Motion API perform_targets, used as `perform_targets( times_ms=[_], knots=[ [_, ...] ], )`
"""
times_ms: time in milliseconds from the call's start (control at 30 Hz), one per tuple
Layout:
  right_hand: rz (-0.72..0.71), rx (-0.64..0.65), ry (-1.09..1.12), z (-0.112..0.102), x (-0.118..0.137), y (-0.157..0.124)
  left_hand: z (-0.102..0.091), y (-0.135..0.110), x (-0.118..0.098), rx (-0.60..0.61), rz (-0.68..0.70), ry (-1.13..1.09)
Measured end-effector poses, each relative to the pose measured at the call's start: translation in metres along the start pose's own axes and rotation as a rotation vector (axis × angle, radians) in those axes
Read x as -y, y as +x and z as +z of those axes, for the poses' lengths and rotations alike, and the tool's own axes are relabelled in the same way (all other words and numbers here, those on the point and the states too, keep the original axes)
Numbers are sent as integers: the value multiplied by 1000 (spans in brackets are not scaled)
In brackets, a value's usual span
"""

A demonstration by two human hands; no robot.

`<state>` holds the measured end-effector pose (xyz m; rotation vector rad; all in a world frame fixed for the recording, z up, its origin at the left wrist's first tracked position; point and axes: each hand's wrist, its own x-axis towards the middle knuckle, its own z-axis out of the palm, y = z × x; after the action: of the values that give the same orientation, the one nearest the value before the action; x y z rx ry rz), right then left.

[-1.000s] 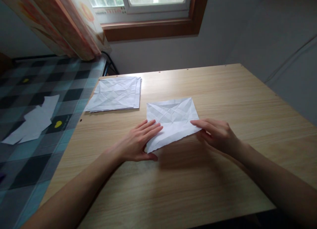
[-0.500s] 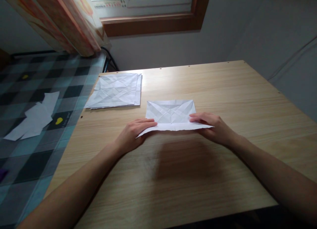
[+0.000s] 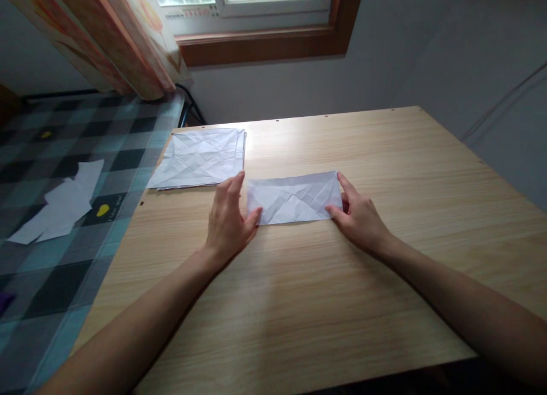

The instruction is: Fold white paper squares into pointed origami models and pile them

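A creased white sheet of paper (image 3: 294,198) lies folded in half as a flat rectangle on the wooden table (image 3: 325,304). My left hand (image 3: 226,221) rests at its left end, fingers stretched along the short edge and thumb on the near left corner. My right hand (image 3: 359,218) mirrors it at the right end, with fingers stretched up the edge and thumb at the near right corner. Neither hand lifts the sheet.
A stack of creased white sheets (image 3: 199,157) lies at the table's far left corner. Left of the table is a checked cloth surface (image 3: 64,258) with loose white paper pieces (image 3: 60,204). A curtain (image 3: 128,41) and a window sill (image 3: 265,44) are behind.
The near half of the sheet was lifted and folded away from me onto the far half. Both hands then moved from the near edge to the short ends.
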<state>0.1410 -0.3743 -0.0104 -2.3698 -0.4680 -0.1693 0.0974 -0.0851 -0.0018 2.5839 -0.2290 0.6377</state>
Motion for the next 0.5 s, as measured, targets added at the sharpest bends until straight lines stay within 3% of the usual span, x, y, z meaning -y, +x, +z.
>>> perform_targets(
  times_ms=[133, 300, 367, 500],
  knots=[
    [-88, -53, -202, 6, -1, -1, 4, 2, -6, 184, 223, 197],
    [-174, -148, -323, 7, 0, -2, 11, 10, -5, 493, 234, 256],
    [-239, -129, -325, 9, 5, 0, 12, 12, -4, 555, 236, 261],
    [-421, 34, -293, 22, 20, 12, 13, 15, -3, 577, 251, 286]
  ],
)
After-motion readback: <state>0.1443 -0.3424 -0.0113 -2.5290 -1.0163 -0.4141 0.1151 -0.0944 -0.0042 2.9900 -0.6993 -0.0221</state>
